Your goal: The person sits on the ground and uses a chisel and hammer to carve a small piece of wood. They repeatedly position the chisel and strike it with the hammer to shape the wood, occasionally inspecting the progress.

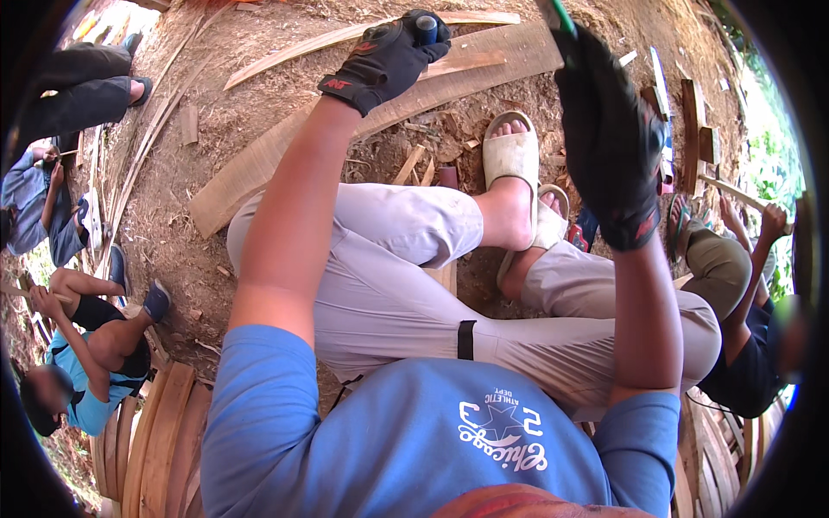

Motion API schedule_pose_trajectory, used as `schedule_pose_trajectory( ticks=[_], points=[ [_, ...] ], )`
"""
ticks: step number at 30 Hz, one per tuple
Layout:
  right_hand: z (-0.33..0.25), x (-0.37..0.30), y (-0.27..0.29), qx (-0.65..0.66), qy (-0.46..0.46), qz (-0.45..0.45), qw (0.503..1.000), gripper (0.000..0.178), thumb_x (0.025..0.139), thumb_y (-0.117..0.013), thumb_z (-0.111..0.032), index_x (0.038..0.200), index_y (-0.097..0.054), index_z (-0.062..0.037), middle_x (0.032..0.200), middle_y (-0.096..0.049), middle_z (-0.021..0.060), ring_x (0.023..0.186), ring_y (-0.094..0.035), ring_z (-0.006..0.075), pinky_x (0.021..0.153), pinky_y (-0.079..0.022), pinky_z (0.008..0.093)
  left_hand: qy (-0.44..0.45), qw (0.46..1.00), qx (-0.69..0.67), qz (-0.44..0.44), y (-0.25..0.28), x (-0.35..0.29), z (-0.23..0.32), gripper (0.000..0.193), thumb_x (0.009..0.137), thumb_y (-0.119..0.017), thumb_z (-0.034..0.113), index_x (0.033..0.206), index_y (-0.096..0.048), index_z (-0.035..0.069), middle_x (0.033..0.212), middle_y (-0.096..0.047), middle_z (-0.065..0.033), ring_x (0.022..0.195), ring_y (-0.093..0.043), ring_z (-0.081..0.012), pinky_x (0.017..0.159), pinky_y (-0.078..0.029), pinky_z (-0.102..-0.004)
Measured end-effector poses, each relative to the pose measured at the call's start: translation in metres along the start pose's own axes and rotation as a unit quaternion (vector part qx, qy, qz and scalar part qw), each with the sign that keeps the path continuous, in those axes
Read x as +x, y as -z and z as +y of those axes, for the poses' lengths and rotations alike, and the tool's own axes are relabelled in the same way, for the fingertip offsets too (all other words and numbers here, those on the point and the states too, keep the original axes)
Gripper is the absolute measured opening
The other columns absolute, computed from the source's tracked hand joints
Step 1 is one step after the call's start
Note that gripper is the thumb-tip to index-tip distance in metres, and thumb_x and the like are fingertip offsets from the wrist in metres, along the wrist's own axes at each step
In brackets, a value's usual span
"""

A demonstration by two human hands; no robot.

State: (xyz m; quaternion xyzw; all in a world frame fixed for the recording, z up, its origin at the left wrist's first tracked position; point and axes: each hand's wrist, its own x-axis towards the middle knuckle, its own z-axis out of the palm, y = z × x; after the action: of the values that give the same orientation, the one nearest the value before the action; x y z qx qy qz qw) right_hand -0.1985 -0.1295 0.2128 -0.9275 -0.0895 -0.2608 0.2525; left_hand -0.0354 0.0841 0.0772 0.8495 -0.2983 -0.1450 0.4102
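Note:
My left hand (380, 65), in a black glove, is closed around a dark cylindrical handle with a blue end (427, 29) that sticks up out of the fist. Under it lies a long, wide wooden plank (250, 177), slanting across the ground with narrower strips over it. My right hand (611, 142), also gloved in black, is raised at the right, above my right leg. A green and dark stick-like thing (563, 17) shows at the top of this hand and runs out of the picture. Its kind I cannot make out, and the fingers are partly hidden.
My sandalled feet (511, 160) rest on dirt strewn with wood chips. Several people sit nearby: one in light blue (82, 363) at the left, another in dark clothes (744, 345) at the right, holding a wooden handle (734, 190). Curved wooden staves (164, 432) stand behind me.

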Motion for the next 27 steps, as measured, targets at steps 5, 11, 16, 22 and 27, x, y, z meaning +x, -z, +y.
schedule_pose_trajectory(
  ticks=[5, 11, 16, 22, 27],
  points=[
    [-0.018, -0.027, -0.001, -0.031, -0.030, -0.106, 0.993, 0.033, 0.101, -0.068, -0.008, 0.134, -0.069, -0.0054, 0.119, -0.076, 0.0166, 0.104, -0.076, 0.0310, 0.088, -0.060, 0.0388, 0.002, 0.999, 0.032, 0.008, -0.001, 0.001, -0.004, 0.030, 0.101, -0.070, 0.031, 0.118, -0.065, 0.008, 0.106, -0.073, -0.0075, 0.100, -0.069, -0.0213, 0.095, -0.055, -0.0397],
    [-0.047, -0.010, 0.015, -0.032, -0.068, -0.038, 0.996, 0.037, 0.102, -0.067, -0.012, 0.138, -0.065, -0.0031, 0.119, -0.075, 0.0192, 0.102, -0.076, 0.0309, 0.084, -0.059, 0.0386, -0.023, 0.998, -0.062, 0.001, -0.006, 0.002, -0.019, 0.024, 0.100, -0.071, 0.025, 0.117, -0.064, 0.009, 0.107, -0.071, -0.0056, 0.102, -0.067, -0.0201, 0.098, -0.053, -0.0385],
    [-0.031, -0.016, 0.011, -0.012, -0.071, -0.095, 0.993, 0.035, 0.102, -0.067, -0.011, 0.136, -0.067, -0.0034, 0.116, -0.076, 0.0192, 0.101, -0.077, 0.0280, 0.083, -0.060, 0.0372, -0.025, 0.997, 0.070, 0.014, -0.001, 0.002, 0.010, 0.024, 0.099, -0.073, 0.027, 0.112, -0.068, 0.008, 0.105, -0.072, -0.0057, 0.101, -0.068, -0.0206, 0.097, -0.054, -0.0391],
    [-0.047, -0.016, 0.010, -0.048, -0.053, -0.020, 0.997, 0.035, 0.101, -0.070, -0.013, 0.135, -0.067, -0.0046, 0.113, -0.077, 0.0186, 0.097, -0.077, 0.0297, 0.081, -0.060, 0.0395, -0.031, 0.999, -0.031, 0.001, -0.011, -0.001, -0.019, 0.027, 0.101, -0.070, 0.031, 0.117, -0.068, 0.010, 0.108, -0.073, -0.0129, 0.102, -0.070, -0.0263, 0.095, -0.054, -0.0401],
    [-0.039, -0.002, 0.012, -0.030, -0.040, -0.028, 0.998, 0.031, 0.104, -0.065, -0.014, 0.133, -0.068, -0.0037, 0.113, -0.076, 0.0192, 0.095, -0.076, 0.0306, 0.080, -0.059, 0.0384, -0.051, 0.998, 0.005, 0.039, -0.014, -0.002, -0.029, 0.023, 0.103, -0.066, 0.028, 0.118, -0.068, 0.010, 0.107, -0.074, -0.0084, 0.100, -0.069, -0.0212, 0.094, -0.054, -0.0370]
  ],
)
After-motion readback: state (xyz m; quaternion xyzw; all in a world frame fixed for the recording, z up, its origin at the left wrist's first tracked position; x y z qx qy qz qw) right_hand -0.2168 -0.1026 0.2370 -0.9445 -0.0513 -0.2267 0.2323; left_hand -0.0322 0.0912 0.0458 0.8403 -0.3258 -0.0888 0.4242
